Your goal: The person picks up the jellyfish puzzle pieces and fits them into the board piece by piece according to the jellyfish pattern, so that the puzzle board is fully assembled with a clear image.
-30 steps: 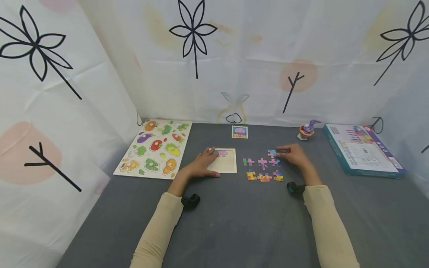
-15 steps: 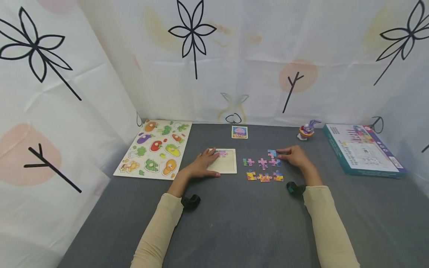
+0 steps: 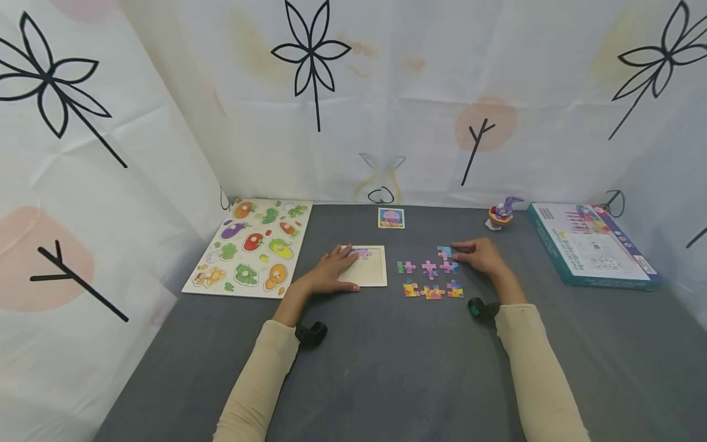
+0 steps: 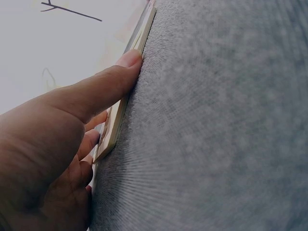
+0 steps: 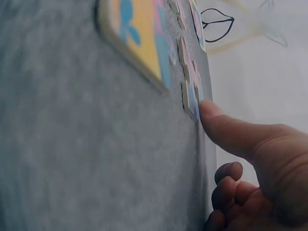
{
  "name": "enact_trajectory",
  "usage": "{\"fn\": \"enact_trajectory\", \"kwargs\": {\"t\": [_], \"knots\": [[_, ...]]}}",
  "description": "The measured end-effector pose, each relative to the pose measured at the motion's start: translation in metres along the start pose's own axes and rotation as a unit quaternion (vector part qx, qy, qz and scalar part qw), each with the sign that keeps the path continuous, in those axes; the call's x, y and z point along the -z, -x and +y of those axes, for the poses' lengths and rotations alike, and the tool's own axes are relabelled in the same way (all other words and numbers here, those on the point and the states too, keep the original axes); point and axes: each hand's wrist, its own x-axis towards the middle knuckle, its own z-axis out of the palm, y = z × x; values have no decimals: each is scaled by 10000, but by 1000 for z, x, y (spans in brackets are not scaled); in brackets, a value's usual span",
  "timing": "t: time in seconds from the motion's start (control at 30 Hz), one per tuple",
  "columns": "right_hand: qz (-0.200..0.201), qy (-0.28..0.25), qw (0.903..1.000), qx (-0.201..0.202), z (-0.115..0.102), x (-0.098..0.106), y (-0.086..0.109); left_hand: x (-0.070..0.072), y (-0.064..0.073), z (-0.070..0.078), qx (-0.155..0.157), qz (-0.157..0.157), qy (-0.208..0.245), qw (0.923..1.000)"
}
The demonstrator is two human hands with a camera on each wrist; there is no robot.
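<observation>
My left hand (image 3: 328, 273) rests on the left side of a shallow wooden puzzle tray (image 3: 375, 274), fingers spread. Its thumb (image 4: 129, 59) presses along the tray's near edge in the left wrist view. Pink and blue puzzle pieces (image 3: 361, 253) lie at the tray's top left, partly covered by the fingers. To the right, several loose jigsaw pieces (image 3: 429, 269) lie in rows. My right hand (image 3: 480, 255) has thumb and index fingertips at the right edge of the top blue piece (image 3: 444, 252); I cannot tell whether they pinch it. Its other fingers curl below the thumb (image 5: 231, 132).
A small picture card (image 3: 391, 218) lies behind the tray. A vegetable puzzle board (image 3: 259, 288) is at left. A small purple figurine (image 3: 501, 215) and a teal-sided box (image 3: 599, 245) stand at right. White printed cloth (image 3: 409, 80) hangs behind the grey table (image 3: 359, 380).
The head view has shifted slightly, so everything sits a little further left in it. The hands, tray and puzzle pieces keep their places relative to each other.
</observation>
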Motion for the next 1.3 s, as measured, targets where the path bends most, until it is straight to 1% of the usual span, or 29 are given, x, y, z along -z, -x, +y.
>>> {"fn": "enact_trajectory", "kwargs": {"t": [0.13,0.23,0.3,0.5,0.63,0.77,0.93,1.03,1.1,1.2,1.3], "knots": [[-36,23,9998,173,-2,-3,-1,0,0,0,-17,-17,51,10000],[-43,78,9998,182,-4,-4,0,0,0,-1,-41,-24,69,10000],[-49,91,9998,156,-6,-4,-1,0,0,-1,-22,-23,75,10000],[-133,-37,9999,-90,-9,-3,-3,2,2,-2,4,-2,82,10000],[-126,-41,9999,-86,-10,-3,-4,3,3,-1,-11,-7,88,10000],[47,-93,9999,15,-10,-3,-5,3,2,0,-55,-8,130,9999],[300,-153,9993,134,-13,-5,-7,1,2,-1,-22,-22,123,9999],[357,-128,9990,224,-20,-6,-10,0,1,-2,3,-21,118,9999],[410,-132,9984,353,-26,-7,-13,-1,1,-3,7,-9,119,9999],[452,-144,9974,546,-39,-11,-18,-1,0,-6,-21,13,125,9999],[389,-181,9969,664,-53,-18,-21,-2,-1,-7,-58,28,95,9999]]}}
